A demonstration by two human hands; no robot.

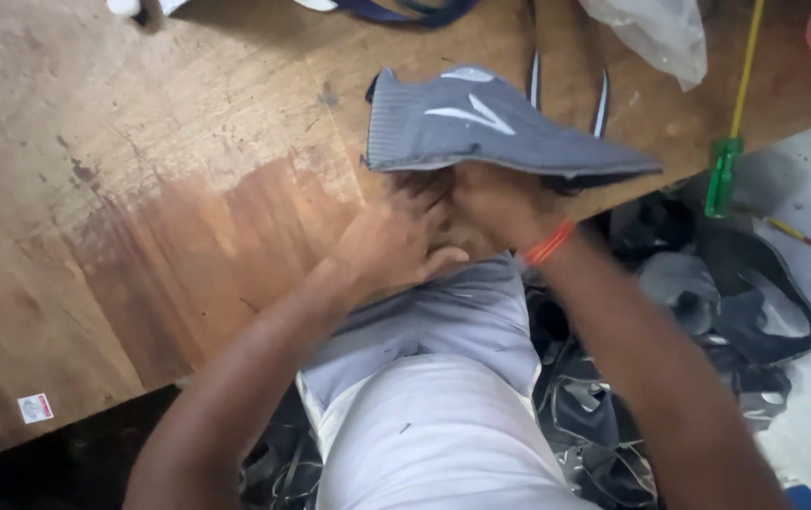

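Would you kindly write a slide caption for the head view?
Both hands, left and right, grip a grey shoe upper from beneath at a worn wooden table edge.

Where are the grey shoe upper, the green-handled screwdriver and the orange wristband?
grey shoe upper (481, 127), head view, on its side panel.
green-handled screwdriver (723, 176), head view, on the green handle.
orange wristband (549, 245), head view, on the band at the right wrist.

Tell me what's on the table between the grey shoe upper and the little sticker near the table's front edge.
Nothing: in the head view, only bare, stained wood of the table runs from the grey shoe upper to the sticker.
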